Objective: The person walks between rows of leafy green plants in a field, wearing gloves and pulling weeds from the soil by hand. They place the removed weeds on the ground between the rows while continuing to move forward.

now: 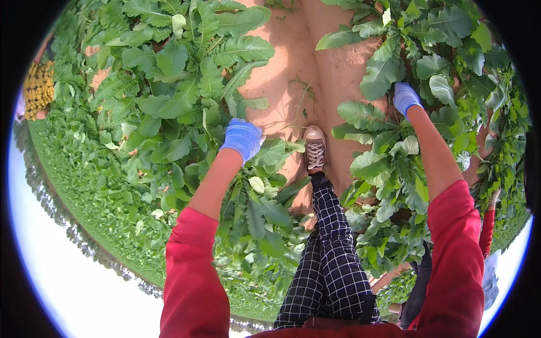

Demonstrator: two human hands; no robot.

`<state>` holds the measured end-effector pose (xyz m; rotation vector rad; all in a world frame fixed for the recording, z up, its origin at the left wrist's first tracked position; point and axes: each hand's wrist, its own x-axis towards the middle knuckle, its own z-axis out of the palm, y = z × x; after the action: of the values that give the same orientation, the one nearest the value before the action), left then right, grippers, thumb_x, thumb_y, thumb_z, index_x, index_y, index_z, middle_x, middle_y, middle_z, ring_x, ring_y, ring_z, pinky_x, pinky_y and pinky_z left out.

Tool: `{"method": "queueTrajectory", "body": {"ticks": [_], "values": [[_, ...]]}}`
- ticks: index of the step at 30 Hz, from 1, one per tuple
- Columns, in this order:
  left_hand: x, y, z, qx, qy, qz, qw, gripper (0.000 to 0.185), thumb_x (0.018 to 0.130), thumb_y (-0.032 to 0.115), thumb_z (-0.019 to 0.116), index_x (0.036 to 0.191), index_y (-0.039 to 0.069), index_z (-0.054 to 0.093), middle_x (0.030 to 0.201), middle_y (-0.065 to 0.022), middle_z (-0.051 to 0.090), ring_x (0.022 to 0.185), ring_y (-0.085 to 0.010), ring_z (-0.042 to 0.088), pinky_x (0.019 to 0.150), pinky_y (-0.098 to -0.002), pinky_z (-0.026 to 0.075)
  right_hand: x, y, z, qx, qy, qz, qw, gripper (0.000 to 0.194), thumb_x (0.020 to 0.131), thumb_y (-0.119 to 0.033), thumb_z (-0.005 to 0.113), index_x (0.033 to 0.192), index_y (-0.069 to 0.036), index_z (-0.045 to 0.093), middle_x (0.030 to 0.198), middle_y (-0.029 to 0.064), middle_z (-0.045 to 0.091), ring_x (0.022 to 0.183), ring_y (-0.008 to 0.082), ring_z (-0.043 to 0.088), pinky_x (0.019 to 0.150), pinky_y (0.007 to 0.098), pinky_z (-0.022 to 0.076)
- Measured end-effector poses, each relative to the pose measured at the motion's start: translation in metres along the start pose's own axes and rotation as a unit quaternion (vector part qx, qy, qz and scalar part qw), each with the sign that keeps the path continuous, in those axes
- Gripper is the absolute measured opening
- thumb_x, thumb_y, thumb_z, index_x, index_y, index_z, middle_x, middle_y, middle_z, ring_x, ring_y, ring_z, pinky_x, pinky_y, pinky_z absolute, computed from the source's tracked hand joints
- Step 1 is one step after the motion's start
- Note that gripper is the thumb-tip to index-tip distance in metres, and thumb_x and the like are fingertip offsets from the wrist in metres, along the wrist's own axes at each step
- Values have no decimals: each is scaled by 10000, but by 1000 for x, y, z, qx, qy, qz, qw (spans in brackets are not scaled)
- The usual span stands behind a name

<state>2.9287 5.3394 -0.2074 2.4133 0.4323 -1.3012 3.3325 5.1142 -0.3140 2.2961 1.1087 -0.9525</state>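
My left hand (pixel 241 137), in a blue-and-white knitted glove, is among broad lobed leaves of a leafy crop plant (pixel 255 211) on the left of the furrow. Its fingers are curled and face away from me, so whatever they may grip is hidden. On the right side, my right hand (pixel 405 99) wears a matching glove and reaches down into another leafy plant (pixel 380 78). Leaves and the glove's back conceal those fingertips. Thin grassy weeds (pixel 305 95) lie on the bare soil between the two rows.
A reddish-brown soil furrow (pixel 291 50) runs between the crop rows. My laced shoe (pixel 315 148) stands in it. Dense green crop (pixel 105 177) spreads leftward. One person in patterned yellow clothing (pixel 39 91) is at the far left; another person's red sleeve (pixel 487 232) shows at right.
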Motion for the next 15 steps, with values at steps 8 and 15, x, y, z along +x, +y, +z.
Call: {"method": "queueTrajectory", "body": {"ticks": [8, 15], "values": [[3, -23, -22, 22, -244, 47, 968, 200, 761, 173, 548, 879, 87, 686, 876, -120, 663, 859, -285, 627, 752, -403, 475, -3, -4, -6, -10, -28, 12, 999, 305, 755, -41, 551, 1060, -46, 561, 1093, 211, 571, 1006, 356, 561, 837, 406, 480], [49, -55, -56, -139, 145, -185, 962, 240, 820, 167, 521, 1032, 54, 537, 1052, -213, 567, 955, -354, 564, 830, -437, 451, -3, -5, -5, -2, -23, 23, 999, 320, 752, -41, 562, 1072, -32, 567, 1125, 202, 568, 1016, 351, 566, 839, 397, 487]]}}
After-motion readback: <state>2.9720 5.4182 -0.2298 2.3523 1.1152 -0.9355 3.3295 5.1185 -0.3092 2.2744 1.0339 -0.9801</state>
